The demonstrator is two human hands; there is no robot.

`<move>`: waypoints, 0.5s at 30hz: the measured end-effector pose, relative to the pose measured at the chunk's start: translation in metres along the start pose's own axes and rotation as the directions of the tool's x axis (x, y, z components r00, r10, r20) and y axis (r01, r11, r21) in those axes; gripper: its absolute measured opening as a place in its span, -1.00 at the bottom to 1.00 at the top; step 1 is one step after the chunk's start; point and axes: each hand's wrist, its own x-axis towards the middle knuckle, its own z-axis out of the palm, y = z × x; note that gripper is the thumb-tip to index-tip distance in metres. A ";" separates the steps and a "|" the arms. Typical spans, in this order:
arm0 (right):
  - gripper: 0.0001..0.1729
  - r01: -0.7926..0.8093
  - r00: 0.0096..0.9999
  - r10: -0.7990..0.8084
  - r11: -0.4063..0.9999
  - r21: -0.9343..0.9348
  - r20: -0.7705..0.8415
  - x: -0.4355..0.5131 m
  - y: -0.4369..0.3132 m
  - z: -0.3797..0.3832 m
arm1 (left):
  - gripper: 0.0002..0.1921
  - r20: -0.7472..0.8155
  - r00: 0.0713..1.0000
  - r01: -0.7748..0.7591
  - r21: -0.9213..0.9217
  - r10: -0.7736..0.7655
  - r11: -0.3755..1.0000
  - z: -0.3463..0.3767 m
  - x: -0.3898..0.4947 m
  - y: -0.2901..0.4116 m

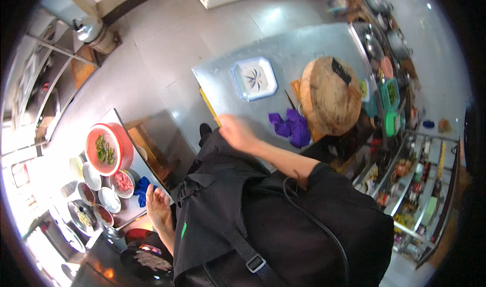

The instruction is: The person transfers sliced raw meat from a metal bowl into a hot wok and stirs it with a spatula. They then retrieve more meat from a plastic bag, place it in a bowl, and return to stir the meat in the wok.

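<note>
My left hand (158, 207) hangs palm-up beside the table edge with its fingers a little apart and nothing in it. Just past its fingertips lies a blue cloth (142, 190), next to a bowl of raw meat (122, 183). Below the hand a dark wok (148, 260) holds pale pieces of food. My right hand (237, 133) is blurred, with curled fingers, near a yellow strip (208, 103) along the steel table's corner; its grip cannot be made out. On that steel table (216, 72) sit an octagonal blue-rimmed plate (255, 78) and a crumpled purple cloth (292, 127).
A round wooden chopping block (332, 95) carries a dark blade-like object (341, 71). Several bowls (110, 199) and a red colander (108, 149) with greens crowd the left counter. A metal rack (414, 196) of packets stands at right. A wooden stool (150, 150) is under the counter edge.
</note>
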 end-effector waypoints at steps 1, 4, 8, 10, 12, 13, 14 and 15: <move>-0.59 0.032 0.975 -0.042 0.998 -0.045 -0.220 -0.013 0.017 -0.019 | -0.46 0.024 0.999 0.040 0.054 -0.041 0.998 0.008 0.011 0.005; -0.42 -0.423 0.814 0.118 0.792 -0.441 -0.569 -0.079 0.097 -0.073 | -0.50 0.016 0.991 0.126 0.240 -0.134 0.963 0.061 0.029 0.020; -0.19 -0.694 0.719 0.451 0.427 -0.579 -0.529 -0.136 0.136 -0.104 | -0.52 -0.005 0.976 0.203 0.363 -0.216 0.910 0.097 0.059 0.031; -0.33 -0.715 0.699 0.554 0.554 -0.428 -0.452 -0.129 0.151 -0.120 | -0.54 -0.003 0.980 0.181 0.442 -0.201 0.879 0.116 0.073 0.042; -0.45 -0.628 0.710 0.459 0.756 -0.185 -0.534 -0.132 0.161 -0.124 | -0.58 -0.019 0.971 0.219 0.474 -0.239 0.853 0.144 0.083 0.056; -0.49 -0.625 0.711 0.501 0.772 -0.116 -0.494 -0.121 0.143 -0.133 | -0.62 0.003 0.972 0.204 0.480 -0.234 0.854 0.157 0.088 0.062; -0.61 -0.639 0.708 0.597 0.769 0.016 -0.377 -0.121 0.116 -0.151 | -0.65 0.034 0.969 0.200 0.478 -0.245 0.856 0.161 0.094 0.069; -0.67 -0.666 0.685 0.682 0.729 0.159 -0.258 -0.139 0.144 -0.171 | -0.65 0.070 0.961 0.199 0.489 -0.266 0.849 0.168 0.099 0.078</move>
